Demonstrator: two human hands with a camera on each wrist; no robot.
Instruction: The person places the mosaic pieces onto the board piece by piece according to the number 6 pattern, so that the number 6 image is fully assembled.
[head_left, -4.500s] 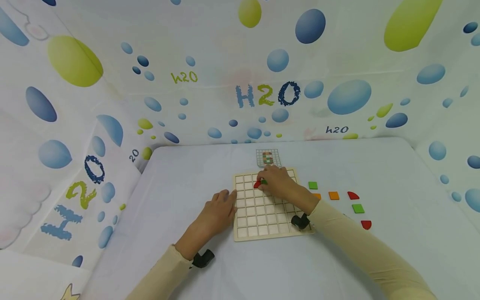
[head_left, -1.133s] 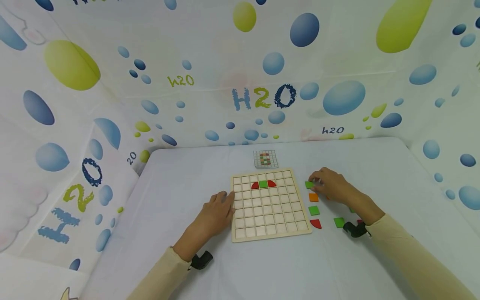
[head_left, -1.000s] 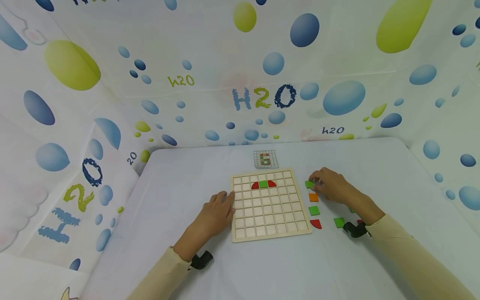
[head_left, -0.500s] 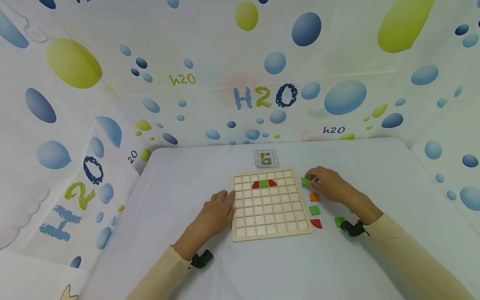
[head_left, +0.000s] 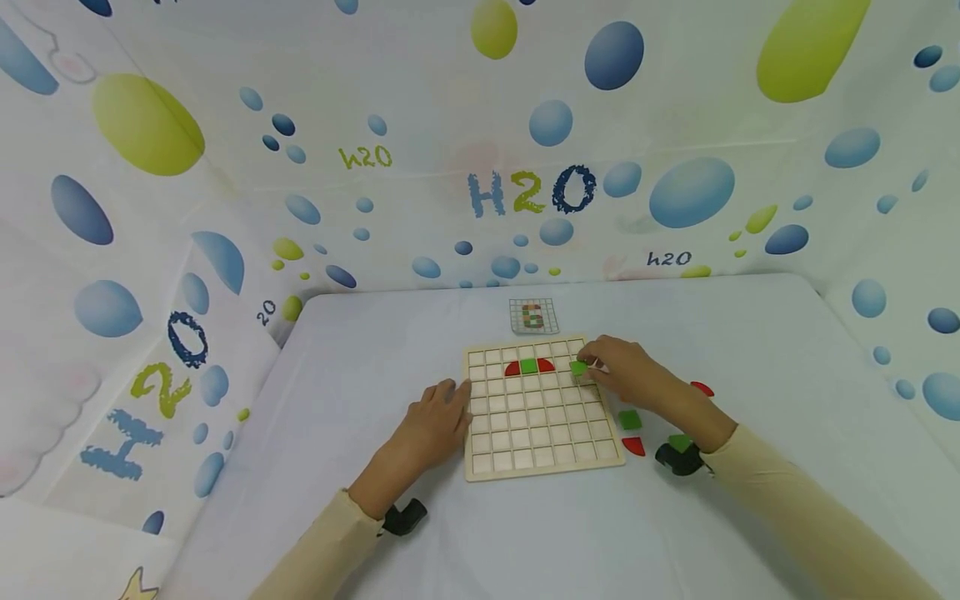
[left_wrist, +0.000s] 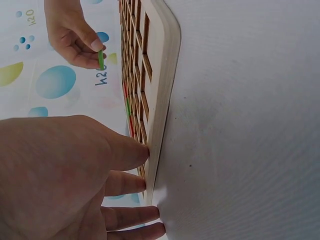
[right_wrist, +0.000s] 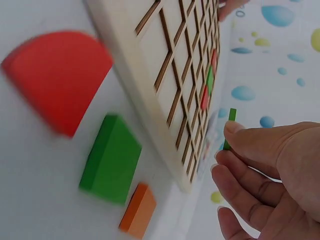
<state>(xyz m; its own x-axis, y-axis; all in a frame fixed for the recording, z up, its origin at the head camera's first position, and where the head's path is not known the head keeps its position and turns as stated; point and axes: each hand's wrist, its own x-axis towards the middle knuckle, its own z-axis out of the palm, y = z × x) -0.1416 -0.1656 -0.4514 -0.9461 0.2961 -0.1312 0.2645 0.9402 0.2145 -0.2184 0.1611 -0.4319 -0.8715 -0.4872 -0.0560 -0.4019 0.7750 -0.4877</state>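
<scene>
A wooden grid board (head_left: 543, 476) lies on the white table. In one of its upper rows sit a red quarter-circle tile (head_left: 513, 368), a green square tile (head_left: 528, 366) and a second red quarter-circle tile (head_left: 546, 365). My right hand (head_left: 628, 372) pinches another green square tile (head_left: 577, 368) between thumb and fingers, raised above the board's right side; the right wrist view shows this tile (right_wrist: 232, 115) edge-on. At the board's left edge, my left hand (head_left: 433, 423) rests with thumb and fingertips touching the rim, its fingers (left_wrist: 127, 217) fairly straight.
Behind the board lies a small grid card (head_left: 533, 317) printed with a coloured pattern. Right of the board are loose tiles: a green square (head_left: 629, 419), red quarter circles (head_left: 633, 447) (head_left: 702, 388), another green square (head_left: 679, 442) and an orange one (right_wrist: 139, 212). A patterned cloth wall stands behind.
My right hand let go of tiles on the board, went to the loose ones at right, picked up a green square tile and carried it left over the board. The left hand stays put.
</scene>
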